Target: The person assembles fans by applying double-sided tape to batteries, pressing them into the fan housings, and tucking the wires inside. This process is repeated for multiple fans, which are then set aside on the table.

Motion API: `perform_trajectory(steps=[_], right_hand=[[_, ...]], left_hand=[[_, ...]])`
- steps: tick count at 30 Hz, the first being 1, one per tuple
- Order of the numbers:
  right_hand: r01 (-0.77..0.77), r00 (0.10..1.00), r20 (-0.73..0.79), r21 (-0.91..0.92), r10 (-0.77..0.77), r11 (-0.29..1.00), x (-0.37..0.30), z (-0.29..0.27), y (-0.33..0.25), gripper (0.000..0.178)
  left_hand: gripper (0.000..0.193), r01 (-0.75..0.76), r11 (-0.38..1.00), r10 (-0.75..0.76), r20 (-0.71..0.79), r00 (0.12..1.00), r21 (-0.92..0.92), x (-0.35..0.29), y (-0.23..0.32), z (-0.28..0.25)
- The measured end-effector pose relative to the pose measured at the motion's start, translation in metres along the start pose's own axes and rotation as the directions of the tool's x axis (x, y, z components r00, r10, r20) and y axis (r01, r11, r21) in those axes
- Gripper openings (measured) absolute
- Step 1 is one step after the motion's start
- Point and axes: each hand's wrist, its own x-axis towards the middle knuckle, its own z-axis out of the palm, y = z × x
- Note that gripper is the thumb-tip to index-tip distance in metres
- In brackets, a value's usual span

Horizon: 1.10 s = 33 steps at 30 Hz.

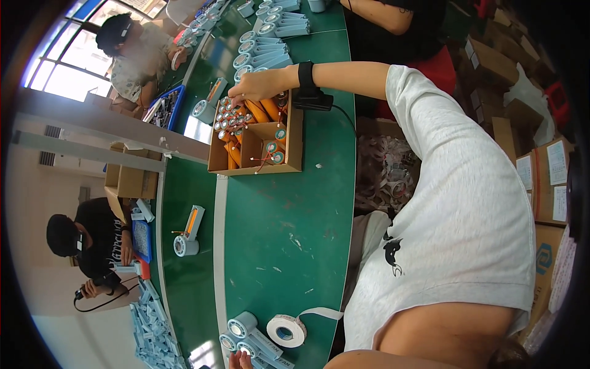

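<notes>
My right hand point(261, 85), with a black band on its wrist, reaches over a cardboard box point(296, 144). Its fingers are bent together at the wired ends of the orange batteries point(261, 111) in it; the fingertips are partly hidden. Dividers part the box into compartments, with red wires loose among the cells. Only the fingers of my left hand point(239, 360) show, at the lower edge. They curl against a light-blue handheld fan housing point(238, 342) in a small group of such housings. Beside these lies a roll of white tape point(286, 331), its loose end trailing to the table edge.
More blue fan housings point(270, 52) line the far table. Single housings with orange batteries point(194, 224) lie beyond the metal strip. Co-workers point(92, 246) sit across the table, near a heap of blue parts point(153, 332). A bin of scraps point(387, 163) stands beside my knees.
</notes>
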Motion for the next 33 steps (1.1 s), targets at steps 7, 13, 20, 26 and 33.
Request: perform_trajectory(steps=[7,13,20,26,33], right_hand=[[0.044,0.984,-0.177,0.248,0.001,0.968,0.015,-0.019,0.002,0.023],[0.112,0.978,-0.195,0.178,-0.076,0.978,0.052,-0.056,-0.022,0.024],[0.152,0.946,-0.319,0.297,-0.052,0.943,0.073,-0.046,-0.107,0.027],[0.136,0.945,-0.309,0.677,0.111,0.723,0.071,0.019,-0.172,0.028],[-0.050,0.951,-0.173,0.730,0.255,0.682,0.025,0.115,-0.161,0.025]], left_hand=[[0.028,-0.027,0.998,0.023,0.073,0.997,0.050,-0.044,0.074,0.032],[0.037,-0.055,0.991,0.020,0.274,0.961,0.119,-0.028,0.064,0.037],[0.048,-0.066,0.982,-0.019,0.442,0.897,0.175,-0.013,0.048,0.050],[0.031,-0.223,0.974,0.206,0.248,0.946,0.039,-0.037,0.043,0.085],[0.038,-0.214,0.977,0.195,0.349,0.917,0.017,-0.078,0.042,0.096]])
